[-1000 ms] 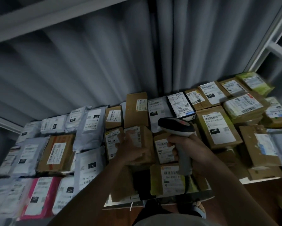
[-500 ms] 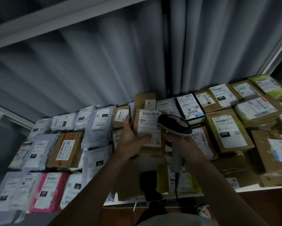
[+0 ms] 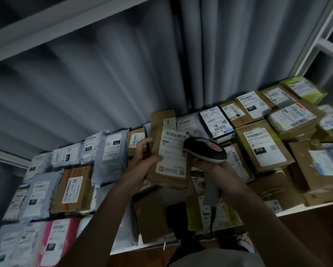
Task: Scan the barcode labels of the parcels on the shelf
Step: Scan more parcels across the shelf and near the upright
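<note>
**Parcel lifted clear of the shelf for scanning**

Parcel [image 3: 170, 160], a flat brown cardboard box with a white barcode label [image 3: 173, 149] on its upper face, is held above the crowded shelf [image 3: 315, 206], tilted toward the camera. The left hand [image 3: 142, 162] grips it along the left edge, thumb over the label's lower corner and fingers curled behind. It looks light and stiff enough for a one-handed edge hold; taking it by the sides keeps the barcode strip at the top uncovered. The right hand [image 3: 215, 168] is wrapped round the grey handle of the scanner [image 3: 205, 151], whose dark head overlaps the parcel's right edge. Around it lie grey poly mailers [image 3: 111, 151], soft and likely slippery, and more cartons [image 3: 261, 145], packed edge to edge. The scanner head partly covers the label's right side, and the thumb sits close to the printing.
</note>
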